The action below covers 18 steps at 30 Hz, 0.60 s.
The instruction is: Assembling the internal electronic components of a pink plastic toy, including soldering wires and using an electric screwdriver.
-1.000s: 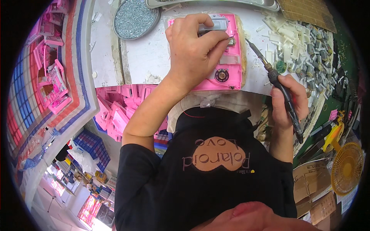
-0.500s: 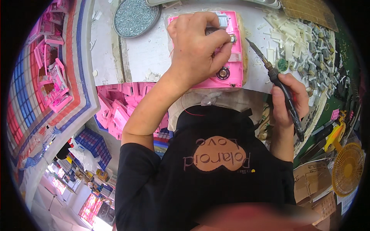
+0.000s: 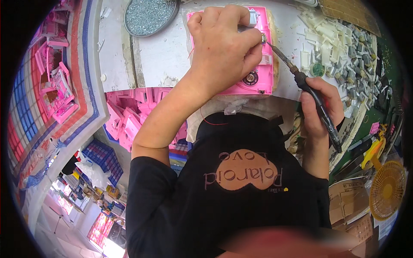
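The right hand (image 3: 320,103) grasps a soldering iron (image 3: 303,81), its dark handle between thumb and fingers, the metal shaft slanting up and left beyond the fingertips. The left hand (image 3: 226,45) arches over a pink plastic housing (image 3: 268,79), which lies below its palm and shows past the thumb on the right. These left fingers are curled, thumb and forefinger drawn toward each other (whether they pinch anything, I cannot tell, since the hand hides it).

Just right of the left fingertips sits a small metal part (image 3: 263,38), with the iron's tip close by; contact is unclear. Beyond the left forefinger stands a grey-blue piece (image 3: 253,18), and below the thumb a round black speaker (image 3: 250,78) is set in the housing. Well left of the left fingers is a dish (image 3: 126,23) of silvery screws (image 3: 149,15). Above the right fingers, a round green container (image 3: 317,69) rests near white plastic pieces (image 3: 320,41).
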Each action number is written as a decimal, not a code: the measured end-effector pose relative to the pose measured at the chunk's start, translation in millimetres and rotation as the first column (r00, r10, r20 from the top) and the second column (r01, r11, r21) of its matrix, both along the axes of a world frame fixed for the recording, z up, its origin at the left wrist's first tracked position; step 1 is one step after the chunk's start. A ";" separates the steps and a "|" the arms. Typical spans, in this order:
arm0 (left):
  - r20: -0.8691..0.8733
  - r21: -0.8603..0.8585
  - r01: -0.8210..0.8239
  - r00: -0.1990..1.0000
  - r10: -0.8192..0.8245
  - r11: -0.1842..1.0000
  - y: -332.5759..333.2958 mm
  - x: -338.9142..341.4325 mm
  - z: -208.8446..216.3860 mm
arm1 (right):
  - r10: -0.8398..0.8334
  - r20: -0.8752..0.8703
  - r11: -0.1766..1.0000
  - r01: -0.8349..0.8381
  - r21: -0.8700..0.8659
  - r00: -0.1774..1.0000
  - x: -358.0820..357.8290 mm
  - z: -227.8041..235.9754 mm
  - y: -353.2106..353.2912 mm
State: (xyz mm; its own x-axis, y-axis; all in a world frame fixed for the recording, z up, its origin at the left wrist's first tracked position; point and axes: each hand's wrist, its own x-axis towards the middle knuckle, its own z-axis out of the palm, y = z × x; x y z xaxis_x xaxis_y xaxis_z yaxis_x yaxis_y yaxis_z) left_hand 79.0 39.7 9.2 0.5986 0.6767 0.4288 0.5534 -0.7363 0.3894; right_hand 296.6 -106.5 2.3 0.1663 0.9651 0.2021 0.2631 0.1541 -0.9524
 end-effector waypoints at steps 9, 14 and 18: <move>-0.008 -0.007 -0.001 1.000 0.001 1.000 -0.3 0.9 1.4 | 0.010 -0.011 1.000 -0.010 0.021 1.000 -1.4 -2.5 4.9; -0.028 -0.002 0.001 1.000 -0.001 1.000 0.3 0.4 3.4 | 0.001 -0.024 1.000 -0.002 -0.027 1.000 -2.4 -1.4 5.1; -0.030 -0.001 0.000 1.000 0.000 1.000 0.3 0.3 2.8 | -0.009 -0.011 0.999 0.009 -0.045 1.000 -2.8 -0.9 5.0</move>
State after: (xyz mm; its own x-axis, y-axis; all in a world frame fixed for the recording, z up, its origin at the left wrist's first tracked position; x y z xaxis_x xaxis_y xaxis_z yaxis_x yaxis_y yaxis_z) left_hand 79.3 40.0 12.1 0.6111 0.6769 0.4104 0.5647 -0.7361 0.3732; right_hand 293.8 -101.4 1.4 0.1773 0.9715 0.1571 0.2535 0.1091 -0.9612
